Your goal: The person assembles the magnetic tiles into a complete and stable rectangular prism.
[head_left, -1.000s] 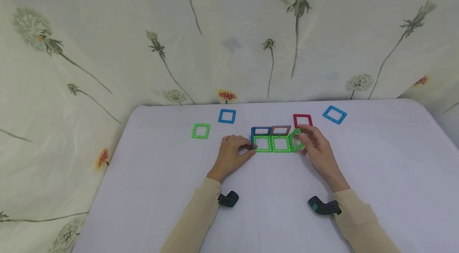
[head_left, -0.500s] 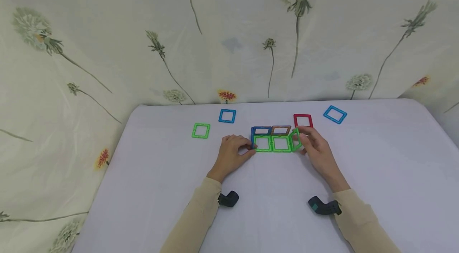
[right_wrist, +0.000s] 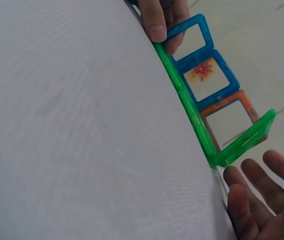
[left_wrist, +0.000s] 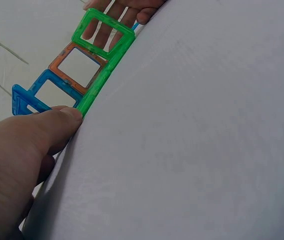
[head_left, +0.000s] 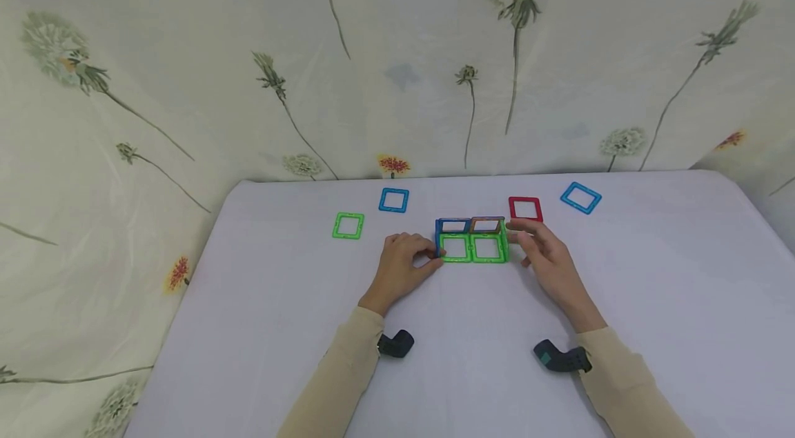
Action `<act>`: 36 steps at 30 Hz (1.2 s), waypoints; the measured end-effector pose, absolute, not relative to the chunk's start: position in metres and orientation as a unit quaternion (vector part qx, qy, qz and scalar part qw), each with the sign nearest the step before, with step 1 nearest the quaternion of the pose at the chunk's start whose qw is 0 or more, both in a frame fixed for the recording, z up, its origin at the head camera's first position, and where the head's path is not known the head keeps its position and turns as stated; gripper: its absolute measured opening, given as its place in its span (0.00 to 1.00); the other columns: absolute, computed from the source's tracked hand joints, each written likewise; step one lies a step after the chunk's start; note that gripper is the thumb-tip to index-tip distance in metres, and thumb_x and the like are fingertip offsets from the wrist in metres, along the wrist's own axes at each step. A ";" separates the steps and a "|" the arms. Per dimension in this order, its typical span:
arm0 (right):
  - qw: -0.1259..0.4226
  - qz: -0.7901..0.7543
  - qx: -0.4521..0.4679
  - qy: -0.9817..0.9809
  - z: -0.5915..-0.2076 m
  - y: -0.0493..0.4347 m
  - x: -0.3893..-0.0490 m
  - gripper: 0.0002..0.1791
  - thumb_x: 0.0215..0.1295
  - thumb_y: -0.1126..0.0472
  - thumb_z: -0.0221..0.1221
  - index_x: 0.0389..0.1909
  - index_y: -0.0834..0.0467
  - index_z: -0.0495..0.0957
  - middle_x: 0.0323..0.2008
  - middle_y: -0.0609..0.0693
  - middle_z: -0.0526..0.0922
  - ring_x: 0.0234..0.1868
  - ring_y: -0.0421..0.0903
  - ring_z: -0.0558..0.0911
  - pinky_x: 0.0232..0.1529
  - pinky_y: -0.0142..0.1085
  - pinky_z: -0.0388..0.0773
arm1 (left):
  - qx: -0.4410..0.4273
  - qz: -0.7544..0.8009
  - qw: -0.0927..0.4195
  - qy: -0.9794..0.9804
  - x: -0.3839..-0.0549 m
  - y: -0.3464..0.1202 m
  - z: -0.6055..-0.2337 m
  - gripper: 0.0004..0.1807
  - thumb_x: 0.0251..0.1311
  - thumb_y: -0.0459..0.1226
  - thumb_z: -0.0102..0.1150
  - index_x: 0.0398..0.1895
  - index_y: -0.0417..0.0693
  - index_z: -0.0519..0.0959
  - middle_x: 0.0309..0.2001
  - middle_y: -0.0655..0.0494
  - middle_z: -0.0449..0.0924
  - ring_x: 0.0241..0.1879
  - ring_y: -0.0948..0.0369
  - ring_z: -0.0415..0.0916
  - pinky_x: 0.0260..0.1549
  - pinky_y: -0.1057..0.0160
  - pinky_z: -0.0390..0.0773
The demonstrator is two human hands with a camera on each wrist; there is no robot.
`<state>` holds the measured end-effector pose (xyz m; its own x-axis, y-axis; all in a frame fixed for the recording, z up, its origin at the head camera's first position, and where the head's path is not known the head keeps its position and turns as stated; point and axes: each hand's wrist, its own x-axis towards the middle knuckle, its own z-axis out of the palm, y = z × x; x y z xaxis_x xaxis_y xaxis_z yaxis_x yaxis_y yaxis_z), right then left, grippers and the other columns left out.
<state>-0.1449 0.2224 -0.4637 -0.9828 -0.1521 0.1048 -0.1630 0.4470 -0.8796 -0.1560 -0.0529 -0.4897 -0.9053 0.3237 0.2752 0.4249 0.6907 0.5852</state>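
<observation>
In the head view, two green magnetic tiles (head_left: 455,260) lie flat side by side. Upright along their back edge stand a blue tile (right_wrist: 225,65) and an orange tile (left_wrist: 62,55). Another blue tile (right_wrist: 206,31) rises at the left end, and a green tile (right_wrist: 249,140) stands at the right end, leaning slightly outward in the right wrist view. My left hand (head_left: 404,264) pinches the left end's lower corner between thumb and fingers. Beside the right-end green tile, my right hand (head_left: 549,255) has spread, loosely bent fingers with nothing gripped.
Loose tiles lie around on the white-covered table (head_left: 261,327): a green one (head_left: 336,225) and a blue one (head_left: 381,201) on the left, a red one (head_left: 524,199) behind my right hand, a blue one (head_left: 568,193) farther right. Floral cloth (head_left: 397,114) hangs behind.
The right-end green tile has swung up from a slant to nearly upright against the orange tile. My right fingers have come off it. The left hand has stayed put.
</observation>
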 end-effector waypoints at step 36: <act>0.008 0.444 0.094 -0.891 -0.482 0.225 -0.148 0.27 0.69 0.47 0.52 0.67 0.41 0.62 0.61 0.50 0.73 0.55 0.48 0.74 0.38 0.24 0.70 | -0.196 -0.328 0.073 -0.921 -0.155 -0.052 -0.488 0.08 0.56 0.46 0.65 0.38 0.60 0.82 0.35 0.69 0.83 0.39 0.69 0.73 0.56 0.58 0.64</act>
